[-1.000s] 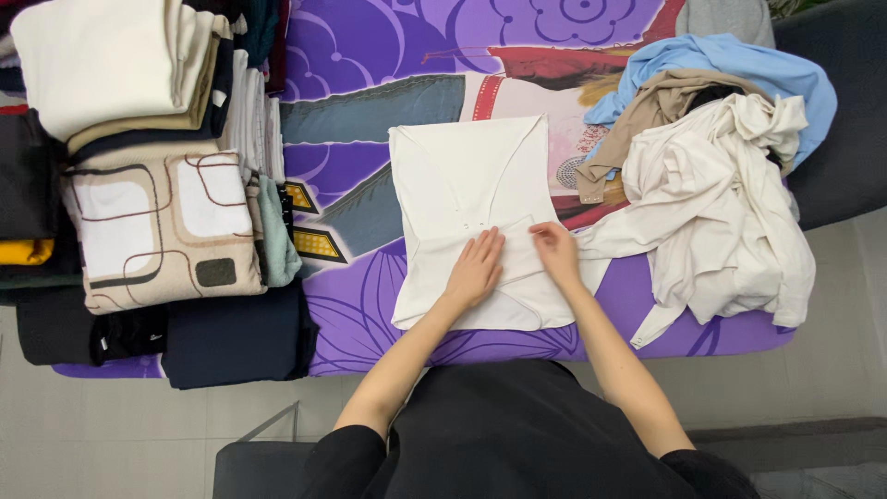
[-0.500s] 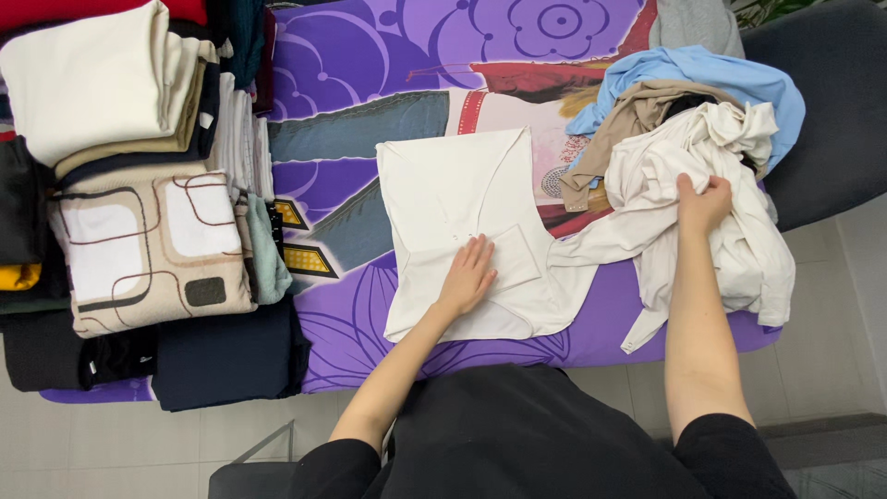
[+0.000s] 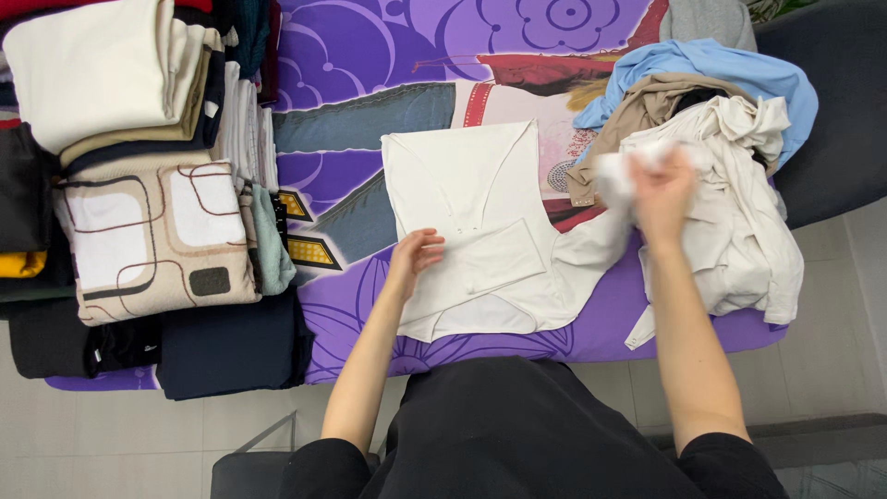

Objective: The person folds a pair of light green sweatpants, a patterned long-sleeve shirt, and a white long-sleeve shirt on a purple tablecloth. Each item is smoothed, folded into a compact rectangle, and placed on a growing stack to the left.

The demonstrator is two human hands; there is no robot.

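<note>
A white garment point(image 3: 476, 212) lies partly folded on the purple printed cover point(image 3: 370, 55), its sleeve trailing right toward a heap of clothes. My left hand point(image 3: 415, 256) rests on the garment's left edge with curled fingers, pinching the cloth there. My right hand point(image 3: 662, 192) is raised over the heap's left side, blurred, closed on the white sleeve end point(image 3: 617, 171). A cream crumpled shirt point(image 3: 739, 222) lies under and right of that hand.
Stacks of folded clothes fill the left: a cream pile point(image 3: 102, 65), a beige patterned sweater point(image 3: 157, 231), dark navy cloth point(image 3: 231, 342). The right heap holds a light blue garment point(image 3: 739, 65) and a tan one point(image 3: 647, 102). A dark chair point(image 3: 841, 111) stands at right.
My right hand went from the white garment to the heap and now lifts the sleeve back leftward. My left hand slid from the garment's middle to its left edge.
</note>
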